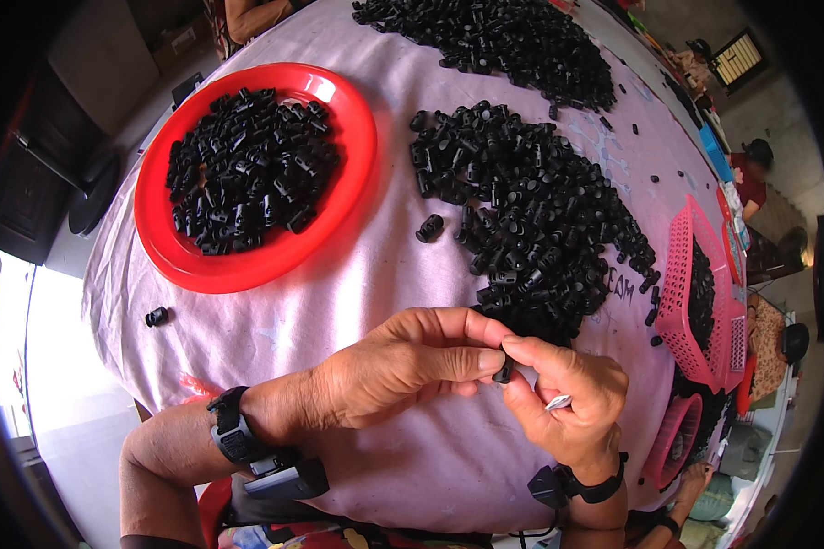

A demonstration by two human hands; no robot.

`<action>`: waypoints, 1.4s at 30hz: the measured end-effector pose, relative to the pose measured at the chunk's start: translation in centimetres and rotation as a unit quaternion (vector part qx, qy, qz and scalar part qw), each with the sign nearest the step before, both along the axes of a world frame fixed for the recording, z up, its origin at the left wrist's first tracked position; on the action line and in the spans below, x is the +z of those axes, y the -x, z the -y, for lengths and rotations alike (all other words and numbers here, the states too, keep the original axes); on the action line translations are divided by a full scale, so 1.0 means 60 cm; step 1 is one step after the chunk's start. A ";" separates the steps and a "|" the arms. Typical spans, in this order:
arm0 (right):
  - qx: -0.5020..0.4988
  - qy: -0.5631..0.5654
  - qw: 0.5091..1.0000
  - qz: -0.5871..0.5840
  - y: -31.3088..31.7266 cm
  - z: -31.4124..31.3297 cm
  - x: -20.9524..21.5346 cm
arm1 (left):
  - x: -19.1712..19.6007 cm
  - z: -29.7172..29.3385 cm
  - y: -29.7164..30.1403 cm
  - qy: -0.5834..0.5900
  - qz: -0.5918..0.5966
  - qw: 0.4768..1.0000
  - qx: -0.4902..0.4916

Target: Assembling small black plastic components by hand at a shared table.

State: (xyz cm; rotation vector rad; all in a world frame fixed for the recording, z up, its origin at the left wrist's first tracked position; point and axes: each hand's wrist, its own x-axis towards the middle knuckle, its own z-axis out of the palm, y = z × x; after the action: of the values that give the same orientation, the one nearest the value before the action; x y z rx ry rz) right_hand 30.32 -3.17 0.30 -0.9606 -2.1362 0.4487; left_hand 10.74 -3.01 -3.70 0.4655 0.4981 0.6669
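Observation:
Over the near part of the table, my left hand [421, 359] and my right hand [568, 393] meet at their fingertips. Between them they pinch a small black plastic cord lock piece [504, 368], mostly covered by fingers and thumbs. A small whitish object [558, 402] pokes out of my curled right fingers; its kind I cannot make out. Just beyond the hands spreads a heap of loose black cord lock parts [522, 201]. At the left stands a round red tray [357, 197] with black cord locks [247, 174] piled in it.
A pink cloth [339, 320] covers the table. One stray cord lock [157, 317] lies left, another [429, 228] beside the heap. Farther back is a second black heap [513, 46]. Pink baskets [676, 302] stand at the right. Other people sit around the table, one arm [256, 18] showing at the far edge.

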 end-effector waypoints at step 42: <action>-0.064 0.112 0.989 0.075 -0.001 0.008 -0.005 | 0.008 0.001 0.000 -0.011 0.031 0.999 -0.005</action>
State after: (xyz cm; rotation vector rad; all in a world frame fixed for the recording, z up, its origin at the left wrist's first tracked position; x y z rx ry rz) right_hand 30.37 -3.68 0.00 -1.2865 -2.1724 0.5763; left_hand 10.71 -3.09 -3.21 0.4656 0.4299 0.6750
